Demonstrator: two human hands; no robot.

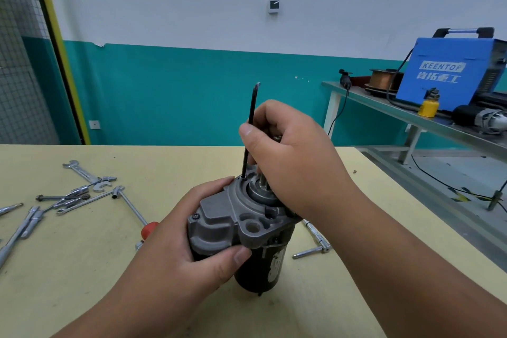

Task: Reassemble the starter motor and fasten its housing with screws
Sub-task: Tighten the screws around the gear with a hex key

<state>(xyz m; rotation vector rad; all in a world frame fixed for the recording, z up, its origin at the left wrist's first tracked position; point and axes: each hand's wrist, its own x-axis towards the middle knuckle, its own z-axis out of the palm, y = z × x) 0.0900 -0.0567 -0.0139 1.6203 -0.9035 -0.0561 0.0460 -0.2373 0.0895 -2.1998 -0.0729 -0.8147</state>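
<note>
- At the near middle of the pale yellow workbench [82, 282], we find the starter motor [252, 271] standing on end. Its black body points down and its grey aluminium housing [219, 217] points up, so the screw holes face the person.
- The left hand [170, 250] wraps the housing's near side, with the fingers curled over the top edge and the thumb pressed under the flange. We judge that this grip steadies the motor against twisting and tipping.
- The right hand [290, 156] hovers over the housing with its fingers curled, and the thumb pinches a black hex key [250, 129] against them. We cannot tell what else those fingers cover.
- The key stands nearly upright with its short bend at the top. Its lower tip sits in a hole at the housing's far-left rim. We judge a housing screw is being driven there, though the screw itself is hidden.
- Loose wrenches and sockets [79, 192] lie to the left. A red screwdriver handle [149, 228] peeks out beside the left hand, and a chrome extension bar [312, 251] lies to the right of the motor.
- Well apart, a blue welding machine [450, 74] sits on a side table.
</note>
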